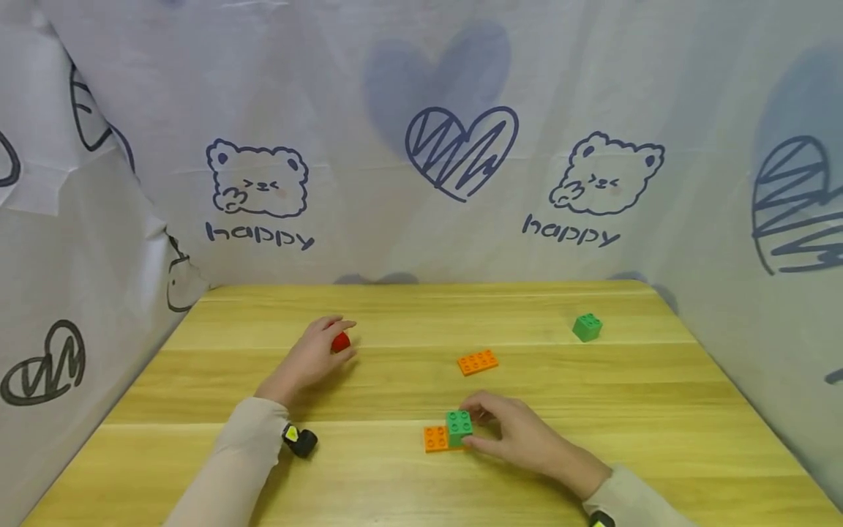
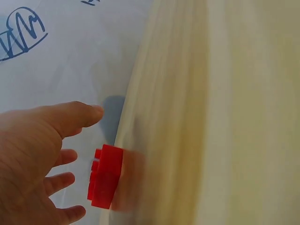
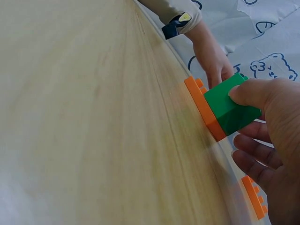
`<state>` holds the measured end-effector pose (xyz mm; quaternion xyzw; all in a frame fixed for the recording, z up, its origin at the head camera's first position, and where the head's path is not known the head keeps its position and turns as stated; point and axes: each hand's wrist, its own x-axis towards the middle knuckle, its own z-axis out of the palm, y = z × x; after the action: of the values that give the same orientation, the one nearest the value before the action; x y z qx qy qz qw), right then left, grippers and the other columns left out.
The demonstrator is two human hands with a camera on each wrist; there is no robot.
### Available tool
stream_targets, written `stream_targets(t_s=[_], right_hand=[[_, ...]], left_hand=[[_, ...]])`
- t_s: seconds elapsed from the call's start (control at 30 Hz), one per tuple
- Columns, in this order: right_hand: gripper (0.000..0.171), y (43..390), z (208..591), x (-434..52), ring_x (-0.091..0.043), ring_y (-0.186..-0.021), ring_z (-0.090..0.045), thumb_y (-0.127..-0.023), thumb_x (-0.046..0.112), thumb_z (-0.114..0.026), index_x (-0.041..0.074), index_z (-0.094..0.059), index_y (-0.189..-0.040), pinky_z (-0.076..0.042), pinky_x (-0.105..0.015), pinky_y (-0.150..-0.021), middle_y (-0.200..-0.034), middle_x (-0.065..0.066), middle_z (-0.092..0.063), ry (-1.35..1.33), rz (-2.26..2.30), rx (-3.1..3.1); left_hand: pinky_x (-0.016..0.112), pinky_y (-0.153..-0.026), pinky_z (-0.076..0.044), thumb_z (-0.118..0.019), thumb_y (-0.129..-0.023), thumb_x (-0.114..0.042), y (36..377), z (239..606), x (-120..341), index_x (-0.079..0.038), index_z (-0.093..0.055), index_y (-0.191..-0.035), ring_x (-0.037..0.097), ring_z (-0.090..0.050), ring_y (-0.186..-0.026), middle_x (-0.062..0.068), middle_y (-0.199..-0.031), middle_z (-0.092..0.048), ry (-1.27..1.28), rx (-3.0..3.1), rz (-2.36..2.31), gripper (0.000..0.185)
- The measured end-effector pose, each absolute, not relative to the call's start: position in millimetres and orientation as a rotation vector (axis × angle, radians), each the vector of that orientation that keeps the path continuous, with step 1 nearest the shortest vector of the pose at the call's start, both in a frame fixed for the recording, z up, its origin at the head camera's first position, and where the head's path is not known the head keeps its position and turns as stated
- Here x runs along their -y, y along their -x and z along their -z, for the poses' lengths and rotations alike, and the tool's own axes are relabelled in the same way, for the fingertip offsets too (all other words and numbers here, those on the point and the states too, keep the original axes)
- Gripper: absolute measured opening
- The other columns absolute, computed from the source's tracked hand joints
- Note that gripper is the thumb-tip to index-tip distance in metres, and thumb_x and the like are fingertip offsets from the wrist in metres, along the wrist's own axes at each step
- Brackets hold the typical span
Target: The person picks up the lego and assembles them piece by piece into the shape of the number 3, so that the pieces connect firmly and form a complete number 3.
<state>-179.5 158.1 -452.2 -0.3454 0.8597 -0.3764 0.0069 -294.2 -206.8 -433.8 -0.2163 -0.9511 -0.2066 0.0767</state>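
Red brick (image 1: 340, 342): one – it lay on the wooden table (image 1: 658, 410), far left part.
Left hand (image 1: 311, 358): fingers relaxed and loosened around the red brick, not clenched.
Green bricks: two – one (image 1: 458, 427) was stacked on an orange plate (image 1: 435, 438), the other (image 1: 587, 326) stood alone at far right.
Orange plates: two – the second (image 1: 478, 361) lay alone in the middle.
Right hand (image 1: 523, 439): it pinched the stacked green brick.

Wood table (image 1: 593, 454): red brick (image 1: 340, 342), 2 orange plates (image 1: 477, 361) (image 1: 435, 438), loose green brick (image 1: 586, 326).
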Motion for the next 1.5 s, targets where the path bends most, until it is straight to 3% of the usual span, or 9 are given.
stream_targets(t_s=[0.6, 1.17, 1.5], right_hand=[[0.034, 179, 455, -156, -0.008, -0.099, -0.060, -0.093, 0.033, -0.069, 0.020, -0.057, -0.121, -0.052, -0.030, -0.087, -0.110, 0.012, -0.062, 1.083, 1.165, -2.660], [0.034, 178, 454, -156, -0.008, -0.098, -0.061, -0.093, 0.034, -0.068, 0.019, -0.057, -0.122, -0.052, -0.031, -0.086, -0.109, 0.013, -0.062, 1.074, 1.175, -2.663], [0.034, 178, 453, -157, -0.008, -0.097, -0.061, -0.093, 0.031, -0.069, 0.019, -0.057, -0.122, -0.052, -0.030, -0.085, -0.108, 0.012, -0.062, 1.094, 1.179, -2.668]], left_hand=[[0.058, -0.107, -0.031, -0.067, -0.094, -0.019, 303, 435, 228, 0.000, -0.050, -0.140, 0.049, -0.037, -0.131, 0.029, -0.145, -0.039, 0.683, 2.988, 0.545, 0.053], [0.052, -0.093, -0.043, -0.066, -0.095, -0.019, 299, 434, 230, -0.008, -0.058, -0.135, 0.041, -0.048, -0.108, 0.022, -0.128, -0.054, 0.652, 2.985, 0.453, 0.043], [0.049, -0.090, -0.045, -0.068, -0.094, -0.023, 297, 435, 221, -0.007, -0.061, -0.130, 0.037, -0.050, -0.103, 0.018, -0.117, -0.059, 0.670, 2.968, 0.360, 0.041]])
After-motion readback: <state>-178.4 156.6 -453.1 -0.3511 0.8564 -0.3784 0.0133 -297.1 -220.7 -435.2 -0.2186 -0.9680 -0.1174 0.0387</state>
